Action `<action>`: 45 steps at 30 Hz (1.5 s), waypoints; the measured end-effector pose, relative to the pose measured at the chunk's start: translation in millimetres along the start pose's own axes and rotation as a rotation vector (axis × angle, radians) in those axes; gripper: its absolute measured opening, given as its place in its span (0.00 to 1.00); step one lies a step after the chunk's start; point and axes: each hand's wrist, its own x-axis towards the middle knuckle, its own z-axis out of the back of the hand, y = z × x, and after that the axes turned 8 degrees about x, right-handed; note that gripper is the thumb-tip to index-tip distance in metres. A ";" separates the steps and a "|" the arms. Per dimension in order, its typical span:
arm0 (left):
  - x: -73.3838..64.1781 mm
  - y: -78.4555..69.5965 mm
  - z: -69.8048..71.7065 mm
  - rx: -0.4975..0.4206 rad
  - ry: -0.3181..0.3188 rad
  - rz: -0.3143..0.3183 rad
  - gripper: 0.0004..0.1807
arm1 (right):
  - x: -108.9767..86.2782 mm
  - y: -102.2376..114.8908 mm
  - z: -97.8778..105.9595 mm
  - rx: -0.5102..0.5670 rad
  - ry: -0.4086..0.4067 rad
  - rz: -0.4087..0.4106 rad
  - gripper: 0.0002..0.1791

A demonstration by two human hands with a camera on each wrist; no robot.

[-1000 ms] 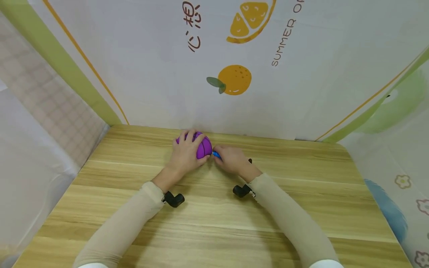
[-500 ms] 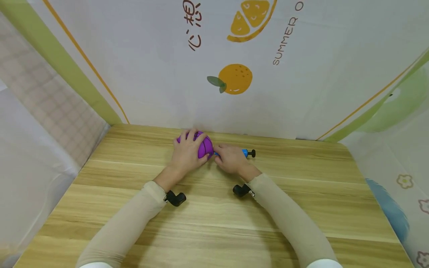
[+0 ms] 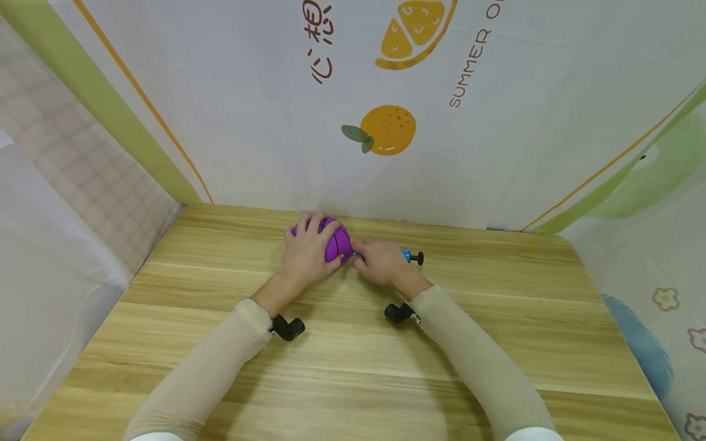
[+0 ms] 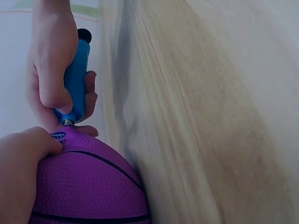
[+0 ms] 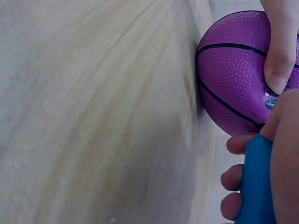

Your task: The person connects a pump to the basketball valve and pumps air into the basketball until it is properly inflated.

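A purple toy basketball [image 3: 337, 246] with black seams rests on the table near its back edge. My left hand [image 3: 303, 256] grips it from the left, fingers spread over the top. In the left wrist view the left thumb [image 4: 35, 142] presses beside a small oval label on the ball. My right hand [image 3: 382, 263] holds a blue hand pump [image 4: 78, 79], fingers wrapped round its barrel. The pump's metal tip [image 4: 68, 122] meets the ball's surface, which looks drawn up into a point there. At the pump's far end, a black handle [image 3: 421, 258] sticks out right of the hand.
The wooden table [image 3: 353, 367] ends at a white printed cloth [image 3: 248, 122] just behind the ball. More cloth hangs along the left and right sides. Black camera mounts [image 3: 288, 328] sit on both wrists, close over the tabletop.
The pump has turned in my right hand, so its black handle, mostly hidden a second ago, now shows right of the hand. My left hand keeps its grip on the ball, almost unmoved.
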 end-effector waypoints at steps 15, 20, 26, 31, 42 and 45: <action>-0.3 0.5 -0.7 -0.036 0.001 -0.004 0.36 | -4.3 -1.6 -0.3 0.054 -0.033 -0.035 0.07; -1.5 1.3 -0.1 -0.032 0.007 -0.009 0.35 | -4.6 -1.2 0.4 0.052 -0.021 -0.043 0.08; -1.4 2.2 -0.3 -0.057 0.020 0.002 0.34 | -6.2 -1.7 -0.7 0.033 -0.027 -0.023 0.09; -1.1 3.0 -0.5 -0.062 0.027 0.010 0.34 | -8.6 -1.3 -1.4 -0.026 -0.050 0.003 0.08; -0.5 5.7 -2.2 -0.089 0.031 0.025 0.34 | -13.4 -4.3 -3.7 -0.098 -0.130 0.073 0.06; -0.5 5.8 -3.3 -0.090 0.026 0.024 0.34 | -15.5 -5.5 -4.2 -0.089 -0.154 0.086 0.07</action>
